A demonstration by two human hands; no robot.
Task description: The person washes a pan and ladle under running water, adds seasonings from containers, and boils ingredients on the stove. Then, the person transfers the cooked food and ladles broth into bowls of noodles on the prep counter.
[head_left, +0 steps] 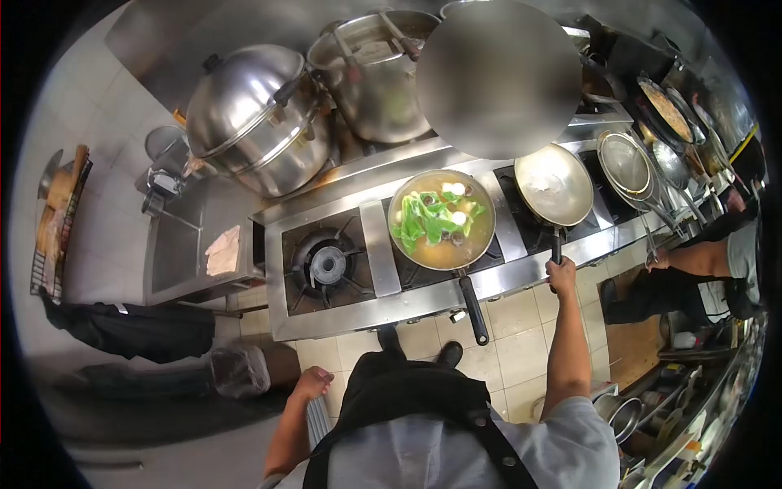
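Observation:
My right hand (pixel 561 274) is wrapped around the black handle of a frying pan (pixel 555 181). The pan has a pale, shiny inside and sits over a burner at the right part of the stove. Left of it, another pan (pixel 443 248) holds yellowish broth with green leaves and white and dark pieces; its black handle points towards me, with no hand on it. Down by my side, my left hand (pixel 314 382) hangs with curled fingers, and nothing shows in it.
The stove (pixel 334 320) has a bare burner (pixel 328 265) at left. Behind stand a domed steamer pot (pixel 252 114) and a stockpot (pixel 375 90). A sink (pixel 175 253) with a pinkish cloth (pixel 222 251) is left. Strainers (pixel 626 163) and a co-worker's arm (pixel 692 259) are right. A blurred circle hides the back.

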